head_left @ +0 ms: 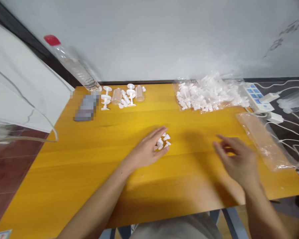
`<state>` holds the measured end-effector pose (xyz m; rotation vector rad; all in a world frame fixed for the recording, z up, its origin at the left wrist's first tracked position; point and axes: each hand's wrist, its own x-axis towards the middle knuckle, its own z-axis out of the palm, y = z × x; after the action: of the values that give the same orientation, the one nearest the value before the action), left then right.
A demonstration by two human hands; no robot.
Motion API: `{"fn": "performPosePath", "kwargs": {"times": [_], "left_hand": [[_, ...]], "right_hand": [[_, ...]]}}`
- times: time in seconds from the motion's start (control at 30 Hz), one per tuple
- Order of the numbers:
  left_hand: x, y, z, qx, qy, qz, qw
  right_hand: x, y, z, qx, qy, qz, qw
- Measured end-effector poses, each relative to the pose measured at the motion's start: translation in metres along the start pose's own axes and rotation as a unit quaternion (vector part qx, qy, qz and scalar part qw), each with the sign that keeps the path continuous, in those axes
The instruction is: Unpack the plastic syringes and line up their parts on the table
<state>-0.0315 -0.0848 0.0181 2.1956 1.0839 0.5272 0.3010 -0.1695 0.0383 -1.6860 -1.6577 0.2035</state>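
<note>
My left hand (147,149) lies on the yellow table (89,166) with its fingers curled around a small heap of white plastic caps (163,141). It touches them but I cannot tell whether it grips any. My right hand (236,159) hovers blurred just above the table to the right, fingers apart and holding nothing. At the back, a clear bag of white plastic parts (209,94) lies open.
A clear bottle with a red cap (72,64) leans at the back left, beside a blurred dark object (86,108) and a group of white plungers and clear cups (123,96). An empty plastic bag (264,139) and a power strip (257,97) with cables sit right.
</note>
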Motion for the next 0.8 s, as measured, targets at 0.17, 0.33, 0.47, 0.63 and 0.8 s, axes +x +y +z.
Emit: {"fn": "performPosePath", "kwargs": {"times": [0.17,0.33,0.47,0.63,0.8], "left_hand": [[-0.009,-0.006,-0.013,0.012,0.037,-0.04,0.998],[-0.016,-0.012,-0.009,-0.006,0.072,-0.078,0.994],[-0.012,-0.018,-0.01,-0.035,0.071,-0.096,0.992],[-0.002,-0.021,-0.008,-0.021,0.071,-0.141,0.987],[0.008,-0.022,-0.018,0.004,0.096,-0.157,0.983]], "right_hand": [[0.036,-0.047,0.09,0.045,-0.229,-0.141,0.962],[0.06,-0.048,0.119,0.074,-0.288,-0.224,0.928],[0.07,-0.053,0.121,0.054,-0.305,-0.218,0.926],[0.089,-0.053,0.115,0.038,-0.29,-0.164,0.942],[0.142,-0.055,0.137,0.136,-0.275,-0.042,0.951]]}}
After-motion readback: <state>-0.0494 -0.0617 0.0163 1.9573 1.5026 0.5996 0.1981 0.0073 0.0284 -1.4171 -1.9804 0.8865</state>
